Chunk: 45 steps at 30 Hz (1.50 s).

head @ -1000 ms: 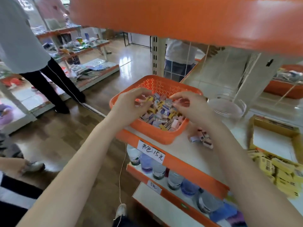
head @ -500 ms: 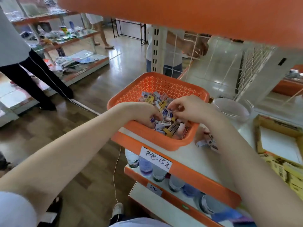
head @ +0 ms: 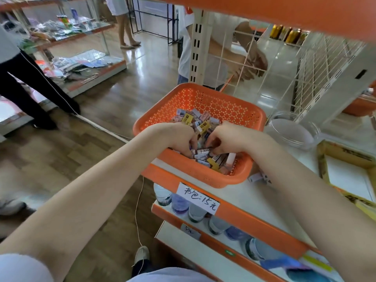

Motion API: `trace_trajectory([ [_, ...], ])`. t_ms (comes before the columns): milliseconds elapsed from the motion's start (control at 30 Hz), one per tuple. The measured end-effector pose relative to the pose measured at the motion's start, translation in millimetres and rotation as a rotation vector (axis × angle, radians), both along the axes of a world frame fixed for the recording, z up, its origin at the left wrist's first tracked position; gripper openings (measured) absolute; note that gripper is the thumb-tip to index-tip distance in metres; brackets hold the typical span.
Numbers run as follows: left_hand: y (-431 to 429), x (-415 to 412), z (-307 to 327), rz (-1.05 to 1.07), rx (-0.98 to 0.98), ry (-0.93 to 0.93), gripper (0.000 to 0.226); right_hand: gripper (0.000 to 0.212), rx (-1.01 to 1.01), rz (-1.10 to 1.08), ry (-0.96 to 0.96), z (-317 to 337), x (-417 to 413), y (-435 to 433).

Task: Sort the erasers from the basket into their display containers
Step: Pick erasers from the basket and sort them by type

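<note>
A handwritten price label (head: 198, 197) sticks on the orange shelf edge (head: 254, 222). Below it stand water bottles (head: 196, 213). A white cord (head: 95, 124) lies on the wooden floor (head: 61, 151).

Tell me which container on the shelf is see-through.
The round clear tub, right of the orange basket; the basket is opaque perforated plastic, the box cardboard.
</note>
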<state>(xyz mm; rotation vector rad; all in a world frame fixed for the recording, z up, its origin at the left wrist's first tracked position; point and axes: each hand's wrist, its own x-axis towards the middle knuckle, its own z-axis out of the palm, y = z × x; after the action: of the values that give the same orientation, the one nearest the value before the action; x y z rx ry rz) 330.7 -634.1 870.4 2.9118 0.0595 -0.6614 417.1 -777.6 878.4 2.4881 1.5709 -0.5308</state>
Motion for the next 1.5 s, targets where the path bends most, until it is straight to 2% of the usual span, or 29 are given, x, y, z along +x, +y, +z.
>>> trace_trajectory([
  [167,2,-1,5,-0.004,-0.073,0.032,0.032,0.028,0.007,-0.019,0.028,-4,1,4],
  [267,3,-2,4,-0.018,-0.108,0.014,0.024,0.015,0.171,-0.093,0.128,-4,3,0],
  [367,7,-8,5,-0.012,-0.199,-0.051,0.024,0.012,0.375,-0.170,0.182,0,2,-4],
  [533,23,-20,11,0.116,-0.406,-0.253,0.028,0.013,0.625,-0.245,0.247,10,-4,-14],
  [633,20,-23,17,0.182,-0.483,-0.439,0.029,0.017,0.799,-0.309,0.280,16,-5,-26],
  [767,-8,-23,32,0.220,-0.633,-0.623,0.027,0.027,1.042,-0.399,0.524,15,-5,-57],
  [833,-32,-18,40,0.197,-0.684,-0.713,0.026,0.030,1.142,-0.457,0.584,13,-4,-80],
  [967,-92,4,48,0.079,-0.773,-0.790,0.029,0.020,1.240,-0.643,0.458,14,-5,-140],
  [1167,-211,41,40,-0.154,-0.802,-0.694,0.031,0.024,1.214,-0.858,0.191,14,-8,-256],
  [1333,-311,64,14,-0.255,-0.995,-0.447,0.039,0.025,1.137,-1.075,-0.010,6,-25,-362],
  [1500,-386,81,-7,-0.356,-0.988,-0.324,0.033,0.021,1.038,-1.260,-0.264,-4,-49,-448],
])
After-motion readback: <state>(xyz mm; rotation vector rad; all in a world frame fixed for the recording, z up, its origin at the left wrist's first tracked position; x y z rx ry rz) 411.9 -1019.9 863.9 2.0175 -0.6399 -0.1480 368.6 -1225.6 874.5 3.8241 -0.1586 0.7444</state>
